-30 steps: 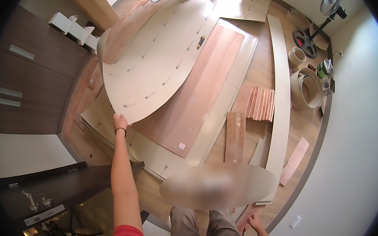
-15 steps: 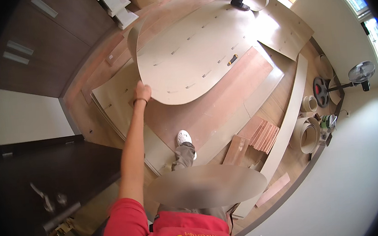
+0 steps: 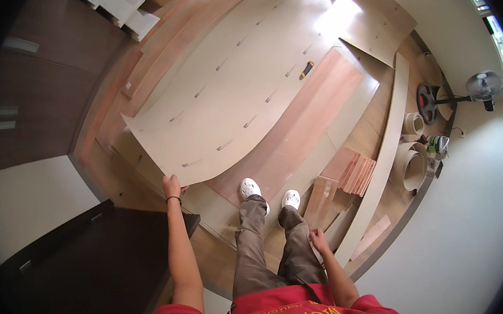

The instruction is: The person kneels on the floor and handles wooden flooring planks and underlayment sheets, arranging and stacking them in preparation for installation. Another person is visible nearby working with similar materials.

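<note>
— What do the hands hold?
— The left hand (image 3: 172,186) grips the near edge of a large pale plywood sheet (image 3: 240,93); the right hand (image 3: 317,239) hangs loosely curled beside the thigh, holding nothing.
— How does the sheet lie?
— On the floor (image 3: 224,259) atop reddish boards (image 3: 313,116), near corner raised, long axis running up-right away from the person.
</note>
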Action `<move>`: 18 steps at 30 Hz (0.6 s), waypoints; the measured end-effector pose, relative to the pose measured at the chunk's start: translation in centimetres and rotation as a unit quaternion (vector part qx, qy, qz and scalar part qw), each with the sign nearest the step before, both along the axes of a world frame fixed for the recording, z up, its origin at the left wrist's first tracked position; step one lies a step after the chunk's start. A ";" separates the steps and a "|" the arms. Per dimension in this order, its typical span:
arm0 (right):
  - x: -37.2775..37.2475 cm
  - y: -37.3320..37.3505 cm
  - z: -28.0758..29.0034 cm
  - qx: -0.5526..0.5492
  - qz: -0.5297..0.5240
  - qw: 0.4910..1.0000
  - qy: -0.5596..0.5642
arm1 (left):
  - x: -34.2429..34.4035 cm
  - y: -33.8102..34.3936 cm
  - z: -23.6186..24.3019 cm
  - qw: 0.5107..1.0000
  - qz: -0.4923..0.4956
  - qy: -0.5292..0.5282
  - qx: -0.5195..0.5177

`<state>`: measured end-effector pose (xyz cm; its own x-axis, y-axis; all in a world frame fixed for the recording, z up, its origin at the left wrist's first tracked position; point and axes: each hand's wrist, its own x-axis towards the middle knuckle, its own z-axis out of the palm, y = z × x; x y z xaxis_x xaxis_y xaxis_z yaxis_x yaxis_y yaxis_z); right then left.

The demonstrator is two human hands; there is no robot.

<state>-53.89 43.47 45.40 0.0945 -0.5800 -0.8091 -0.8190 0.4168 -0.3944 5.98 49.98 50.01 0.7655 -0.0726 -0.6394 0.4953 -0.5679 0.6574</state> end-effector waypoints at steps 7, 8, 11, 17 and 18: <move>4.6 -10.3 -17.2 0.061 -0.057 0.992 -0.096 | 0.6 -4.1 2.9 0.991 -0.024 -0.005 -0.128; 5.1 -10.8 -19.4 0.078 -0.067 0.992 -0.078 | 0.6 -4.1 3.7 0.991 -0.030 -0.021 -0.125; 7.7 -13.2 -26.1 0.094 -0.079 0.991 -0.049 | -0.1 -3.2 6.0 0.988 -0.039 -0.094 -0.119; 5.7 -11.1 -42.7 -0.101 -0.038 0.993 0.041 | -3.3 -4.2 3.3 0.933 -0.131 -0.323 -0.085; 5.6 -10.4 -44.3 -0.114 -0.064 0.991 0.036 | -4.8 -5.3 2.5 0.902 -0.166 -0.391 -0.075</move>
<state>-48.30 33.05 1.06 -0.0451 -0.7517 -0.6580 -0.7948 0.4260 -0.4322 1.21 44.66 52.51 0.8985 -0.4214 0.1229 -0.3341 -0.4752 0.8140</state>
